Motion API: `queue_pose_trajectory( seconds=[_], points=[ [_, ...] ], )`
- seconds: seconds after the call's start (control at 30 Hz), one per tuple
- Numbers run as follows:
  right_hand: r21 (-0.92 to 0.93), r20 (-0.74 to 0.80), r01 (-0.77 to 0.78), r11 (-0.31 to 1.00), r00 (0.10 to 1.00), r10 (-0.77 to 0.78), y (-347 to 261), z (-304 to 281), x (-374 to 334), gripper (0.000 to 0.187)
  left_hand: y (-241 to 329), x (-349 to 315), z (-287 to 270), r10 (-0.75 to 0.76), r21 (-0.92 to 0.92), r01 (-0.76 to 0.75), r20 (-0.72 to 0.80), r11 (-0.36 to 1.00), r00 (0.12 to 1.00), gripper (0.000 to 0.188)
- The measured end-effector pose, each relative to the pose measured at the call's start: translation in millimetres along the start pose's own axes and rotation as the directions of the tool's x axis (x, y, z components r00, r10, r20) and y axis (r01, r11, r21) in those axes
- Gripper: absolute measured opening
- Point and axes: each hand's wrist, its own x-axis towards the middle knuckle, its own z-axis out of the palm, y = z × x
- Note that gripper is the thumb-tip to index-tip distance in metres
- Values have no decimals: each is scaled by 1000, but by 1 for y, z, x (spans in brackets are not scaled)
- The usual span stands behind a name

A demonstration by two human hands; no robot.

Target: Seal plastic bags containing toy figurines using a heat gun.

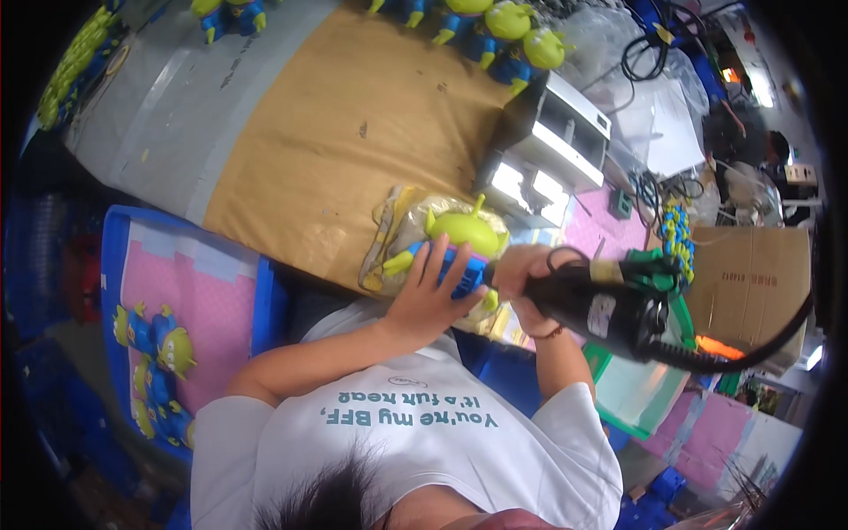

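Observation:
A green-headed toy figure (pixel 468 232) with a blue body lies on a padded, wrapped cushion (pixel 382 256) at the table's near edge. My left hand (pixel 428 293) rests across its body, fingers spread over it and holding it against the cushion. In my right hand (pixel 523 278) is a black electric screwdriver (pixel 587 305), gripped near its front end. The tool lies sideways, its front end against or very close to the toy's blue body; my fingers hide the exact contact. A thick black cable leaves its back end on the right.
To the left stands a blue tray (pixel 115 265) with several more toy figures (pixel 159 353). Others stand along the table's far edge. Beyond my right hand is a metal-and-white box-shaped device (pixel 556 132). A green-rimmed bin (pixel 636 397) and a cardboard box (pixel 751 283) are at right.

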Motion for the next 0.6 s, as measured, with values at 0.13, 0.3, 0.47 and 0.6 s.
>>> queue_pose_trajectory(
  seconds=[0.13,0.3,0.47,0.6],
  points=[
    [51,-51,-54,997,997,56,-10,1,3,31,1,-1,-3,-10,-23,9,-14,1000,1000,42],
    [56,-295,96,994,953,-75,-45,-34,35,32,-6,-13,-18,-85,86,86,-12,993,996,63],
    [-242,-526,8,970,839,-138,-18,-81,84,35,-38,-43,-1,-281,-346,223,-126,911,951,96],
    [-236,-512,-187,954,858,42,1,-94,96,28,-52,-48,7,-333,-589,159,-198,792,922,103]
  ],
)
